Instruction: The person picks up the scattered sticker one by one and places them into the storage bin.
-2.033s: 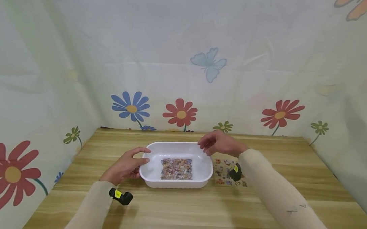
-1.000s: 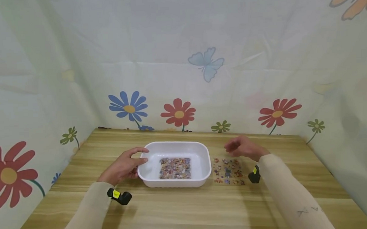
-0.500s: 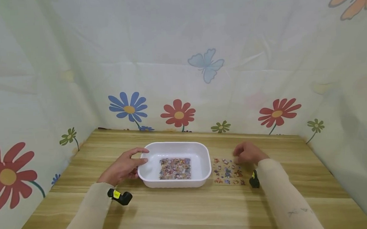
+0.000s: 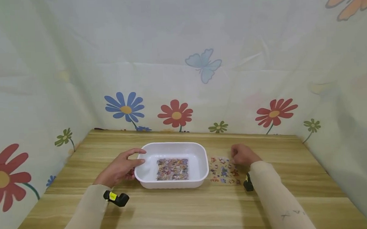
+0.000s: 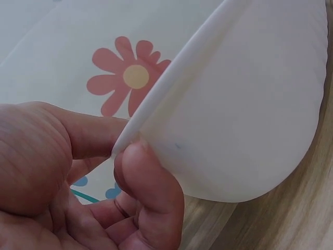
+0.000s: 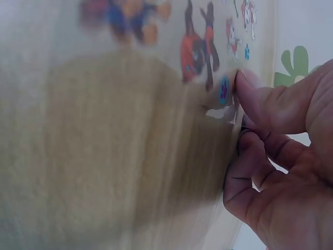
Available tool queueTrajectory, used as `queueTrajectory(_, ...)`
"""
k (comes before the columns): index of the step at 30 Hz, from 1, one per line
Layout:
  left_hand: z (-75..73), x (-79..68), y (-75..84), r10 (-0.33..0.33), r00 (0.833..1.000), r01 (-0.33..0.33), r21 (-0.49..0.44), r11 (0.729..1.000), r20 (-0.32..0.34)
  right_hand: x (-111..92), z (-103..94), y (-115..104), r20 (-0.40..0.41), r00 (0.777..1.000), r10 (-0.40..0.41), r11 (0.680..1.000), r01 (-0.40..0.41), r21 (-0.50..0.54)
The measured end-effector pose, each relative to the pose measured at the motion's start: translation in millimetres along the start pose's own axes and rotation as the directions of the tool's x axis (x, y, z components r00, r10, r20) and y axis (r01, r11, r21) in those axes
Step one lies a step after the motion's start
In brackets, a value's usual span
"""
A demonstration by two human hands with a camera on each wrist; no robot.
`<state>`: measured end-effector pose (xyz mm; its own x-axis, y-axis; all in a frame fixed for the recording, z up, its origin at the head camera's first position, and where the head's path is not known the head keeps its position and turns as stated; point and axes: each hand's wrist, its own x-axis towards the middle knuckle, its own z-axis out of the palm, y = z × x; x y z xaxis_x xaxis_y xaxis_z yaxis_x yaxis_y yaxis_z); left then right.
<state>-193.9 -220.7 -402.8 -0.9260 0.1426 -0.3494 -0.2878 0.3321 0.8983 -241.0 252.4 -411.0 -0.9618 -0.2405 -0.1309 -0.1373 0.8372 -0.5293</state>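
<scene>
A white plastic tub [image 4: 172,184] stands on the wooden table, with a flat, densely patterned colourful sheet [image 4: 172,169] inside on its bottom. My left hand [image 4: 120,167] grips the tub's left end; in the left wrist view, thumb and fingers pinch its white wall [image 5: 244,104] at the rim. Just right of the tub lies a clear sticker sheet [image 4: 224,172] printed with small cartoon figures. At that sheet's far right corner is my right hand [image 4: 244,154], fingers curled. The right wrist view shows thumb and bent fingers [image 6: 247,172] pinching the sheet's edge, where a bit shines white.
Black wrist cameras [image 4: 116,198] sit on both forearms. A pale cloth [image 4: 157,68] with printed flowers and a butterfly hangs behind the wooden table [image 4: 187,212] and along its sides.
My right hand has left the tub's right rim, moved right and come down on the sticker sheet's far right corner, its fingers curling. The left hand keeps its hold on the tub.
</scene>
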Motion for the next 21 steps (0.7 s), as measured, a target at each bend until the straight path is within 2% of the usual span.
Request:
queueTrajectory(5, -0.2, -0.5, -0.8, 0.0, 1.0, 0.0, 0.016, 1.0, -0.002, 0, 4.7, 1, -0.037, 0.999, 0.025, 1.0, -0.024, 0.019)
queueTrajectory(12, 2.4, -0.7, -2.0, -0.044, 0.999, 0.044, 0.003, 0.999, -0.026, -1, 11.8, 4, -0.08, 0.995, 0.064, 0.998, -0.063, 0.012)
queueTrajectory(16, 2.7, -0.4, 0.1, -0.031, 0.999, 0.03, -0.007, 1.0, -0.03, 0, 10.8, 6, -0.096, 0.992, 0.086, 0.996, -0.087, 0.002)
queueTrajectory(21, 2.6, -0.3, 3.2, -0.027, 0.999, 0.027, 0.002, 1.0, -0.027, 0, 7.4, 14, -0.136, 0.99, 0.029, 1.0, -0.027, 0.017)
